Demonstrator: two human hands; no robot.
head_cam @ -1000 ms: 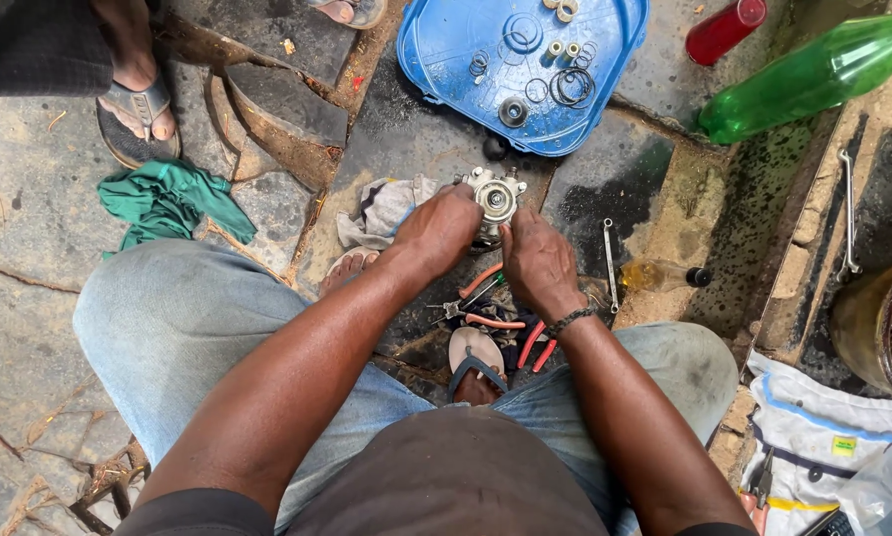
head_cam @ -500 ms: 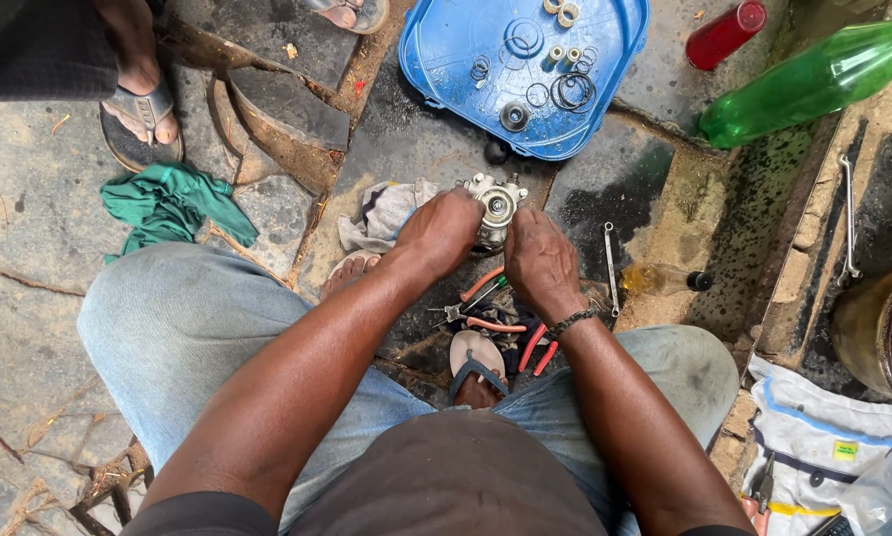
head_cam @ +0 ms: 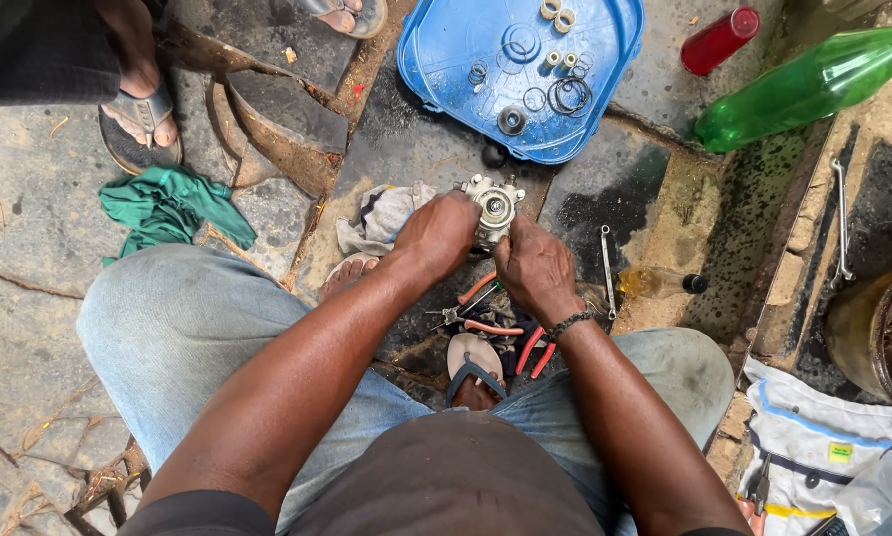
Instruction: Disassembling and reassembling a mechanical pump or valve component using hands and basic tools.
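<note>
Setting was an open-air, ground-level repair spot: work was done on an oil-stained stone floor, with a blue tray of rings and seals, a spanner, pliers, rags, and a greasy drum.

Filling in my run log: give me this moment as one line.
left hand: gripping metal pump part | right hand: on same part | nearby: blue tray of rings, pliers, wrench, green bottle

Small silvery metal pump housing, round bore facing up, lugged edges, held above stained stone paving
</note>
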